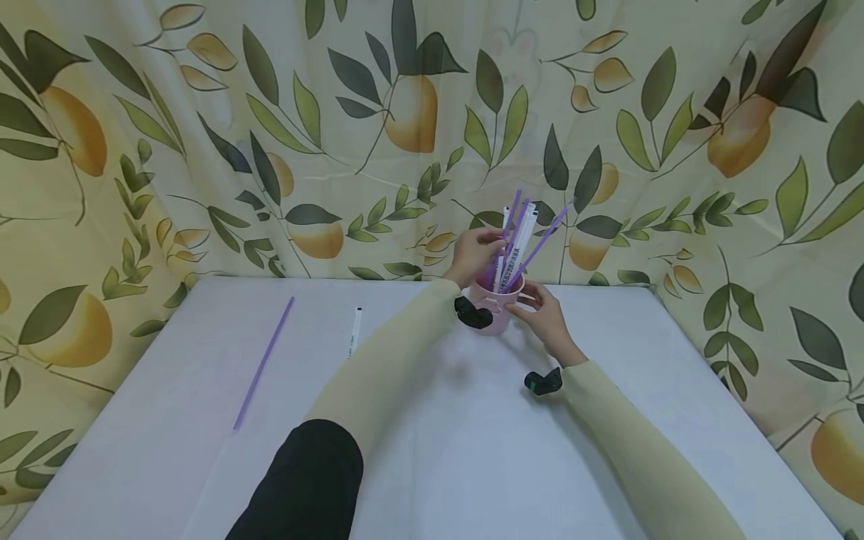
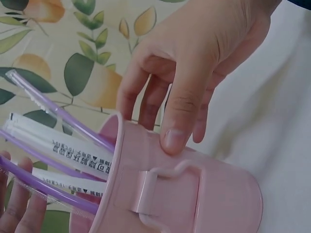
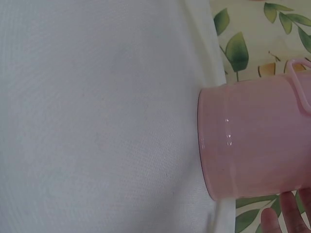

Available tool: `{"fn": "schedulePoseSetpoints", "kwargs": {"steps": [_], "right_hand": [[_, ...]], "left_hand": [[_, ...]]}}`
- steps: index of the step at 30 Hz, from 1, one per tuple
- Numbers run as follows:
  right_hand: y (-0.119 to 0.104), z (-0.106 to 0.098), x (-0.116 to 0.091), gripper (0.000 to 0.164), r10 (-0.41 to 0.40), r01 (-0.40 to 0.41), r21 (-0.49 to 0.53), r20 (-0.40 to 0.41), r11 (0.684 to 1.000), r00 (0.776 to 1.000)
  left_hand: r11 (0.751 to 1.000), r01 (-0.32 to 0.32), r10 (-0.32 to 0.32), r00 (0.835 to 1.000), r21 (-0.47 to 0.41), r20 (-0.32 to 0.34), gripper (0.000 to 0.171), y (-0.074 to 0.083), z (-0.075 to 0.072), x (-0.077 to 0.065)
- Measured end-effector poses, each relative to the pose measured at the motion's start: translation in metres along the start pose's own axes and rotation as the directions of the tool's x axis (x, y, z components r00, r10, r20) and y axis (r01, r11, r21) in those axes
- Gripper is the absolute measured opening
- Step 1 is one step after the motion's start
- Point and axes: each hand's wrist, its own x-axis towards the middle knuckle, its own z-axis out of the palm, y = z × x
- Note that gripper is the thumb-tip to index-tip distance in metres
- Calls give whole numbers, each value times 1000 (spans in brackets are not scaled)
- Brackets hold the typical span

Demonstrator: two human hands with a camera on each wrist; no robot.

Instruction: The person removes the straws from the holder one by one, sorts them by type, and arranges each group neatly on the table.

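Observation:
A pink bucket-shaped cup (image 1: 496,319) with a side handle stands upright near the table's back edge. Purple straws (image 2: 68,116) and white straws in printed wrappers (image 2: 58,143) lean out of it. My left hand (image 1: 478,253) is at the cup's mouth, its fingers round a purple straw in a clear wrapper (image 2: 53,189); in the left wrist view only some of its fingertips show. With thumb and fingers, my right hand (image 1: 545,319) grips the cup's right side, thumb on the outer wall. Some right fingertips (image 3: 291,213) appear below the cup in the right wrist view.
On the left of the white-covered table (image 1: 432,465) lies a purple straw (image 1: 263,364). A white straw (image 1: 355,332) lies nearer the middle, partly hidden by my left sleeve. A curtain (image 1: 378,180) printed with fruit and leaves hangs behind the table.

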Motion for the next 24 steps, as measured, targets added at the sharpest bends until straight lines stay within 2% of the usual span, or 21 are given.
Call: {"fn": "schedulePoseSetpoints", "kwargs": {"steps": [4,10,20,24], "right_hand": [[2,0,1,66,-6,6,-9,-2,1000,1000],[2,0,1,66,4,-4,-7,-4,1000,1000],[3,1,3,65,0,0,-1,-9,1000,1000],[3,1,3,65,-2,2,2,-2,1000,1000]], "left_hand": [[995,6,-8,1000,-99,-13,25,-3,-6,1],[989,45,-47,999,-144,-8,26,-5,-13,-1],[978,30,-27,999,-208,17,27,-4,-23,-2],[968,18,-21,1000,-250,-8,28,0,-26,1]]}}
